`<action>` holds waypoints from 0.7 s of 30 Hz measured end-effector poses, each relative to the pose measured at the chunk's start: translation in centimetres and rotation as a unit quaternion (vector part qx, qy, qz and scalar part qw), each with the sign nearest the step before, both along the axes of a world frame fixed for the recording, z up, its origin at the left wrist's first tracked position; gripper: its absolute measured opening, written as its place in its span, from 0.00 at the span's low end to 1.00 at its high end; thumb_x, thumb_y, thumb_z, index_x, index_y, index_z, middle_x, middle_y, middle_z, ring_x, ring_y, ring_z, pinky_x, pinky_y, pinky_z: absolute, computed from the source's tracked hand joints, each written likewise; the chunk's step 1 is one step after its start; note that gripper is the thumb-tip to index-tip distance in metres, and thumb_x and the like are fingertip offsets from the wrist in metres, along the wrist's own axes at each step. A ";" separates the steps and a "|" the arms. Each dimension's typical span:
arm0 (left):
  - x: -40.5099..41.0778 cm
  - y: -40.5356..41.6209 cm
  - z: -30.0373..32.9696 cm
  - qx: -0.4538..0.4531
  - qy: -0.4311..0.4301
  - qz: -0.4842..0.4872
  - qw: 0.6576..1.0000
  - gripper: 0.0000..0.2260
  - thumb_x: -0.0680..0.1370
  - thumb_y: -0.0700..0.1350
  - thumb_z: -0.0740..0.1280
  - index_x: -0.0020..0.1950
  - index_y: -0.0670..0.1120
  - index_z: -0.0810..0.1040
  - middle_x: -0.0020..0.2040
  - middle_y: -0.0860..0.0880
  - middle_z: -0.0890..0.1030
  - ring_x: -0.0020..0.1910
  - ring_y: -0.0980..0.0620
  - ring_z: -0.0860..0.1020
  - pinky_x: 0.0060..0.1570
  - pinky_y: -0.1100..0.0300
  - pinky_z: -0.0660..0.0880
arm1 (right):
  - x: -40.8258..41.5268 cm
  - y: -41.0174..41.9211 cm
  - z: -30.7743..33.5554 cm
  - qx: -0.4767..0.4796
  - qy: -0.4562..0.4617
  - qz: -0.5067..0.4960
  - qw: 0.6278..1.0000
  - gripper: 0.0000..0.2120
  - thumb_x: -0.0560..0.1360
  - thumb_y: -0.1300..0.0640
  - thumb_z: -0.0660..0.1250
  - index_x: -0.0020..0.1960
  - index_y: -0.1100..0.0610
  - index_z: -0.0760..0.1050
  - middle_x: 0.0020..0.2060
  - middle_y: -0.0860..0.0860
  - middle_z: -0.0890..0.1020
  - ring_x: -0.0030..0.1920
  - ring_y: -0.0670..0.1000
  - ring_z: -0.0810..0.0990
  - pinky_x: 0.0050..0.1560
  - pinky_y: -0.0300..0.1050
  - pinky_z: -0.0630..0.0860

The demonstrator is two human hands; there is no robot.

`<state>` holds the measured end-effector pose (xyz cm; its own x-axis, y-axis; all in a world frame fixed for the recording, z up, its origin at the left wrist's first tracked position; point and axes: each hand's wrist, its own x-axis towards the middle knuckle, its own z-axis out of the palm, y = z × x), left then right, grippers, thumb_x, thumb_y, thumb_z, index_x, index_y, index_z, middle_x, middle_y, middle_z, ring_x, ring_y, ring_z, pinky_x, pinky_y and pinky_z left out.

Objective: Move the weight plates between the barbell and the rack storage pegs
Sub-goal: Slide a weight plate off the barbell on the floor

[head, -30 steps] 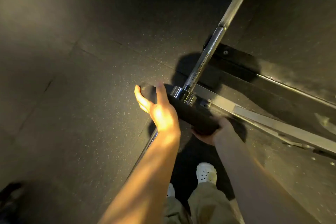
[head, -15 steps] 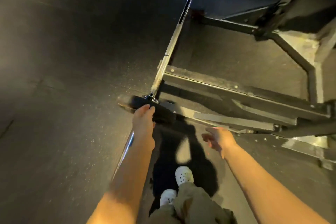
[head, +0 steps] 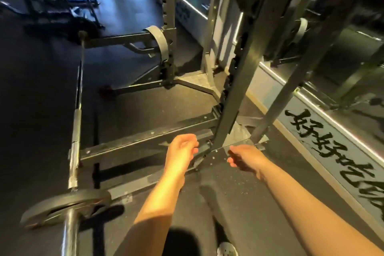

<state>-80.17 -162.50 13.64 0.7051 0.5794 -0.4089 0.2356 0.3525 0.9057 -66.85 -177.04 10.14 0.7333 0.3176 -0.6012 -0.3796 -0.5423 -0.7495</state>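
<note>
Both hands free, out in front over the dark rubber floor [head: 41, 110]: left hand [head: 181, 151] loosely curled and holding nothing, right hand [head: 245, 157] likewise loose-fingered and bare, neither touching any metal. Down at lower left, one dark weight plate [head: 64, 207] sitting on the near sleeve of the barbell [head: 75, 131], well apart from the left hand; bar lying on the floor and running away toward the far end, beside the rack's base. Straight ahead of the hands, the rack upright [head: 241, 81] rising from a bolted foot plate [head: 218, 155], with a low base rail [head: 145, 139] stretching left between hands and bar. Farther back, a second upright [head: 169, 27] carrying a grey plate [head: 160, 41] on its side, edge-on to the camera. Along the right, a low wall band with black brush lettering [head: 332, 151] under a mirror [head: 353, 52]. Top of the near upright and whatever hangs there cut off and lost in shadow; storage pegs hard to pick out. Far gym equipment blurred and dim. A white shoe [head: 227, 249] partly cropped at the bottom edge.
</note>
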 end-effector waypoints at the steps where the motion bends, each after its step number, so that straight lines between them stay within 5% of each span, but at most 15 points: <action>1: 1.4 -1.3 0.8 0.013 0.002 -0.028 1.000 0.05 0.79 0.40 0.64 0.50 0.49 0.78 0.46 0.49 0.81 0.46 0.52 0.79 0.46 0.62 0.73 | 0.8 -1.6 1.0 0.009 -0.005 -0.026 1.000 0.08 0.80 0.54 0.61 0.44 0.56 0.74 0.32 0.53 0.80 0.32 0.50 0.76 0.32 0.39 0.64; 9: 15.0 -13.7 6.2 0.071 -0.062 -0.197 0.976 0.03 0.80 0.45 0.65 0.50 0.50 0.78 0.48 0.48 0.82 0.49 0.51 0.81 0.46 0.62 0.75 | 9.3 -15.7 8.4 0.113 -0.141 -0.294 0.939 0.10 0.79 0.59 0.61 0.41 0.58 0.76 0.31 0.54 0.79 0.31 0.49 0.76 0.33 0.40 0.71; 16: 27.6 -25.9 11.8 0.077 -0.157 -0.288 0.942 0.04 0.80 0.43 0.64 0.53 0.47 0.78 0.48 0.47 0.82 0.47 0.52 0.80 0.51 0.61 0.75 | 19.8 -27.6 13.5 0.178 -0.195 -0.334 0.905 0.10 0.81 0.58 0.60 0.44 0.60 0.76 0.29 0.54 0.78 0.27 0.48 0.76 0.30 0.36 0.72; 21: 35.4 -31.3 15.6 0.104 -0.209 -0.298 0.926 0.05 0.80 0.45 0.64 0.53 0.48 0.78 0.49 0.47 0.83 0.49 0.53 0.81 0.55 0.58 0.76 | 27.8 -33.4 17.6 0.216 -0.201 -0.331 0.896 0.09 0.79 0.57 0.62 0.44 0.60 0.77 0.31 0.54 0.79 0.33 0.52 0.77 0.42 0.45 0.74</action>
<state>-44.74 -193.80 29.28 0.9961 0.0727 0.0495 -0.0553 0.0807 0.9952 -39.07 -210.42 27.72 0.9769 -0.1276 -0.1712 -0.1624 0.0766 -0.9837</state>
